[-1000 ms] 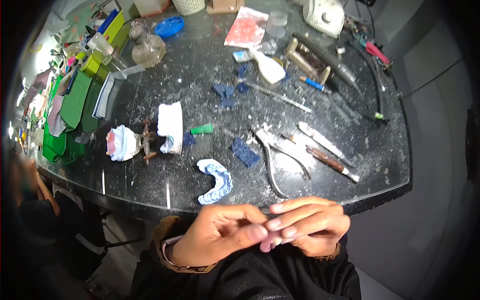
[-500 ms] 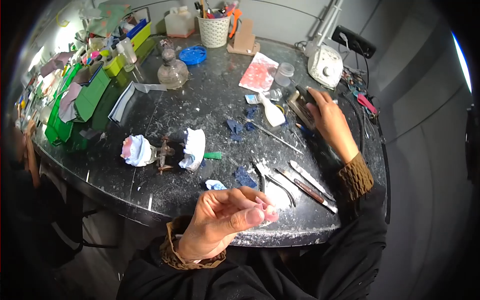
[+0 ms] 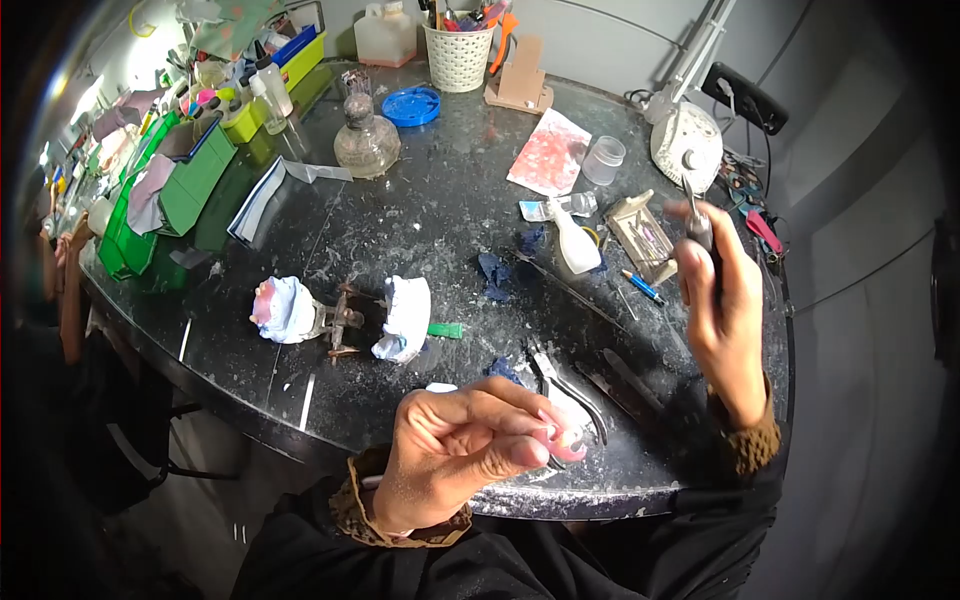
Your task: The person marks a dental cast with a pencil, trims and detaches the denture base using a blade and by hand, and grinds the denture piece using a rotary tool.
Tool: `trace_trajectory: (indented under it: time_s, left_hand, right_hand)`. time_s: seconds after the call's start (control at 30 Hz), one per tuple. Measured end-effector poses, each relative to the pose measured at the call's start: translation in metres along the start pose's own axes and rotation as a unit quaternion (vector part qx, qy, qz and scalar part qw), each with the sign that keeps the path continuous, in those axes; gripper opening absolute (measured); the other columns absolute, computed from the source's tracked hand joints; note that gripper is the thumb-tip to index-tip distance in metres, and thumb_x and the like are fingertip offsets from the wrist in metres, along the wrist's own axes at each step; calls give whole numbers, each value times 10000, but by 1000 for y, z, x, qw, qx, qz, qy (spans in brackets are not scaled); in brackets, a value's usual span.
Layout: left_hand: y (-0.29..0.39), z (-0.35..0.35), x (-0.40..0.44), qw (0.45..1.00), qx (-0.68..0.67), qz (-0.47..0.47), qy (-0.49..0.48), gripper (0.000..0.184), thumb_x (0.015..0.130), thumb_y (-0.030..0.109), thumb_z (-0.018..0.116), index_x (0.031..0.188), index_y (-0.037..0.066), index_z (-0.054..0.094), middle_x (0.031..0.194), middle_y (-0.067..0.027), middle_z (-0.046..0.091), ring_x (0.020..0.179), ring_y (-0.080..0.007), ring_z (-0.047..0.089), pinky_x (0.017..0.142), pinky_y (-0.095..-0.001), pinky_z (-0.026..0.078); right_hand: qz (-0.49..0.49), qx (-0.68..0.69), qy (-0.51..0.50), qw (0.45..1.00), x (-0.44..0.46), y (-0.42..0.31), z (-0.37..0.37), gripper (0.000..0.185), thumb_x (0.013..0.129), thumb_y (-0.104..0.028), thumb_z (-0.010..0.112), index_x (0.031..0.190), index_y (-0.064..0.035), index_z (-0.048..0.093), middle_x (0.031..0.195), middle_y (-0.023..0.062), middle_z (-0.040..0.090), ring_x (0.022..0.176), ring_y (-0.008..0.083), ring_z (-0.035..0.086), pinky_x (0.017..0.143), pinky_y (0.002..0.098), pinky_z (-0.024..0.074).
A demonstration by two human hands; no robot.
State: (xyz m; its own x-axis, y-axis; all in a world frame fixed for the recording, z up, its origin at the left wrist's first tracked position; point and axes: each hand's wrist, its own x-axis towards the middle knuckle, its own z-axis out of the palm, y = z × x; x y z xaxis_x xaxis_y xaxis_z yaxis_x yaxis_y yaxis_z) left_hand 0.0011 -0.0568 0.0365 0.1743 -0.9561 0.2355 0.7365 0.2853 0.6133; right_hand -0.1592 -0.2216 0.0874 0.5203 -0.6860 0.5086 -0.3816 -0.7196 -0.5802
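Workbench [image 3: 450, 225], black, curved along its near edge and dusted with pale powder, seen from head height. Above the near edge, left hand [image 3: 450, 455] with thumb and fingertips pinched firmly together, gripping a small pink and white piece [image 3: 572, 450]; largely covered by the fingers, perhaps part of a denture. Well apart from it, over the bench's right side, right hand [image 3: 728, 315] raised, fingers curled closed around a dark handheld tool [image 3: 699, 230] with a thin metal tip pointing toward the far side. Brown patterned cuffs [image 3: 757, 445] on both wrists, below black sleeves.

Just beyond the left hand, pliers [image 3: 575, 388] lying partly behind the fingers. To their right, slender tools [image 3: 632, 380] in shadow, too dim for detail. Left of centre, two pale dental casts, one with pink at its side [image 3: 285, 310], the other white [image 3: 405, 318], with a brown metal hinge frame [image 3: 345, 318] between them. Against the white cast, a small green piece [image 3: 446, 330].

Near the right hand, a metal stand [image 3: 630, 228], a blue pencil [image 3: 643, 288] and a white squeeze bottle [image 3: 575, 240]. Farther back, a red-smeared sheet [image 3: 550, 155] beside a clear cup [image 3: 603, 160]; at far right, a white control unit [image 3: 687, 150]. Toward the far left, a glass burner [image 3: 366, 145], a round blue lid [image 3: 411, 107] and green boxes [image 3: 198, 180].
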Motion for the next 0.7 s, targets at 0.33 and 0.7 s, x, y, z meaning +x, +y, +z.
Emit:
trace_trajectory:
  time_s: [0.33,0.7]
  left_hand:
    - [-2,-3,2,995,94,43,8,87,785,-73,634,858,-65,588,945,-200,576,927,-360,635,768,-448,584]
    - [0,-4,2,998,48,21,29,108,795,-103,599,885,-50,627,972,-137,593,913,-231,637,843,-409,548]
  right_hand:
    - [-40,178,-217,959,-16,-46,-9,566,584,-268,859,1030,-3,633,847,99,675,649,106,643,588,205,476]
    - [21,-194,190,962,29,20,-60,173,758,-30,560,930,-15,552,849,99,561,673,164,563,605,283,437]
